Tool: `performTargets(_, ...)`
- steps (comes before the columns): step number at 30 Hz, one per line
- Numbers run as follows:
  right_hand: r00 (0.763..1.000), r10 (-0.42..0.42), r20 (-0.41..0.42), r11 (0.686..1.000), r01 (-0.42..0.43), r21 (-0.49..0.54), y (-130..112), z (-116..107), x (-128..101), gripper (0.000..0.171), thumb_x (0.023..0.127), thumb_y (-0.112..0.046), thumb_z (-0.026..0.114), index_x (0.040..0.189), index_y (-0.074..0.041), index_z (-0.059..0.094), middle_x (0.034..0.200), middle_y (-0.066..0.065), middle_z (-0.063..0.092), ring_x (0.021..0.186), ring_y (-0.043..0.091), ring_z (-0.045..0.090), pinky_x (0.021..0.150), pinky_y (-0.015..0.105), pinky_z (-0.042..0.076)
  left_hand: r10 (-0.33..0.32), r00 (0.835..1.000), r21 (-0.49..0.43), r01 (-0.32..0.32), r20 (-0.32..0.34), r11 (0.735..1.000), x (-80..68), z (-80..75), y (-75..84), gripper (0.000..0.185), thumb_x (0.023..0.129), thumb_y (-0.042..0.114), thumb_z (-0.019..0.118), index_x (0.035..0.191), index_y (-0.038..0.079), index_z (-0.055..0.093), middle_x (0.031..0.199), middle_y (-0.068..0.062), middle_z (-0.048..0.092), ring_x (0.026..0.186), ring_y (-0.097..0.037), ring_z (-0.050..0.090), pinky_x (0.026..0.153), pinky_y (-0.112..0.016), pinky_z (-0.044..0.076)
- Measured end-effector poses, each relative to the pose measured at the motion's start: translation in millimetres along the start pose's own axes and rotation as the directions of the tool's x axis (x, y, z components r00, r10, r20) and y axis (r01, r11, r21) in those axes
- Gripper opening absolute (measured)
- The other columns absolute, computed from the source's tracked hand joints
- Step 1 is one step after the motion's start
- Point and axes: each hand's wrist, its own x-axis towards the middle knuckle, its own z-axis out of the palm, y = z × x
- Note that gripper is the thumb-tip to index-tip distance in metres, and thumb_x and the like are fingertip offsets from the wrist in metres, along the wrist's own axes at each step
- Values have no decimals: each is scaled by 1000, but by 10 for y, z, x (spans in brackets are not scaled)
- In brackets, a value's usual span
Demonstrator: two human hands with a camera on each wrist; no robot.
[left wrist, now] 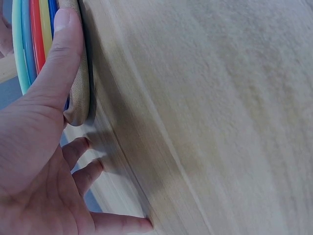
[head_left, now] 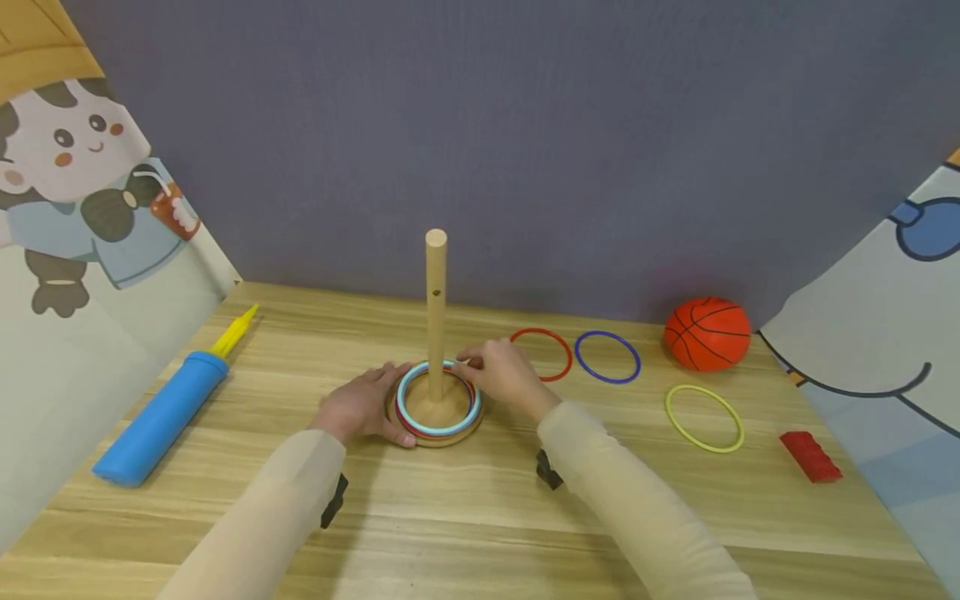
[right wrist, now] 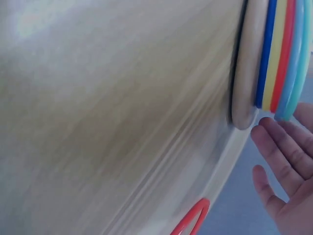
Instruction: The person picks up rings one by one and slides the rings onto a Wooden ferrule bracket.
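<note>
A wooden peg (head_left: 436, 308) stands upright on a round wooden base (head_left: 442, 435) at the middle of the table. Several coloured rings (head_left: 408, 417) lie stacked on the base, a teal one on top. My left hand (head_left: 363, 406) rests against the base's left side. In the left wrist view its thumb (left wrist: 61, 54) lies straight along the base rim (left wrist: 80, 83) and the rings (left wrist: 34, 34), with the other fingers stretched onto the table. My right hand (head_left: 491, 368) reaches the stack's far right edge. Its straight fingers (right wrist: 288, 166) are at the teal ring (right wrist: 293, 73).
A blue pump (head_left: 161, 412) with a yellow nozzle lies at the left. Loose red (head_left: 542, 353), blue (head_left: 607, 357) and yellow-green (head_left: 703, 417) rings lie to the right, with a small basketball (head_left: 707, 333) and a red block (head_left: 810, 456). Cartoon panels flank the table; a grey wall stands behind.
</note>
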Motion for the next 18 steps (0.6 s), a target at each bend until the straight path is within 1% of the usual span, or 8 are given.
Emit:
performTargets(2, 1000, 15, 10, 999, -15, 40, 25, -30, -16, 25, 97, -29, 71, 112, -10, 79, 88, -2, 78, 82, 13, 72, 74, 31, 57, 3, 1000, -1, -3, 0, 1000, 0, 2, 2, 119, 64, 45, 96, 159, 14, 31, 163, -25, 25, 145, -51, 30, 97, -80, 37)
performTargets(3, 1000, 22, 22, 998, -23, 64, 43, -46, -26, 26, 98, -28, 70, 113, -9, 78, 89, -1, 78, 83, 13, 72, 81, 32, 56, -1, 1000, -3, 1, 2, 1000, -2, 2, 4, 120, 64, 45, 95, 160, 15, 30, 164, -24, 24, 145, -51, 30, 96, -82, 36)
performTargets(5, 999, 32, 40, 993, -36, 110, 86, -85, -52, 27, 98, -27, 69, 116, -7, 77, 92, -1, 77, 85, 14, 71, 84, 34, 56, -7, 1000, -4, 7, 6, 1000, -2, 4, 3, 120, 64, 46, 95, 160, 16, 29, 164, -24, 24, 145, -52, 29, 96, -83, 35)
performTargets(9, 999, 31, 38, 979, -38, 201, 164, -174, -105, 25, 97, -23, 71, 114, -5, 77, 92, -1, 77, 84, 14, 68, 83, 33, 55, -8, 1000, 1, 8, 4, 1000, -10, 3, 6, 121, 64, 46, 95, 160, 15, 29, 164, -23, 24, 145, -52, 29, 98, -81, 35)
performTargets(10, 999, 26, 28, 976, -31, 216, 179, -200, -121, 24, 97, -22, 72, 112, -5, 77, 92, 0, 77, 82, 13, 68, 77, 31, 56, -4, 1000, 1, 4, 0, 1000, -11, 5, 5, 121, 64, 46, 95, 160, 14, 29, 164, -24, 24, 145, -51, 30, 99, -79, 36)
performTargets(11, 1000, 15, 15, 973, -18, 228, 189, -230, -137, 24, 96, -22, 73, 111, -4, 78, 91, 0, 77, 82, 13, 68, 76, 30, 56, -1, 1000, 3, 1, -3, 1000, -14, 3, 8, 120, 64, 45, 95, 160, 14, 30, 164, -24, 24, 145, -51, 30, 99, -78, 37)
performTargets(14, 1000, -15, -17, 970, 18, 242, 227, -324, -192, 23, 95, -22, 74, 110, -4, 78, 93, 1, 77, 83, 13, 70, 76, 28, 57, 0, 1000, -3, 0, -3, 1000, -21, 3, 7, 120, 64, 44, 95, 160, 13, 30, 164, -24, 24, 145, -51, 29, 101, -77, 36)
performTargets(18, 999, -21, -27, 964, 27, 266, 274, -469, -307, 25, 93, -23, 76, 113, -7, 78, 99, 0, 77, 89, 14, 70, 77, 30, 58, 0, 1000, -11, 0, 0, 1000, -27, 4, 4, 120, 64, 44, 95, 160, 13, 30, 164, -25, 24, 145, -52, 29, 100, -80, 34)
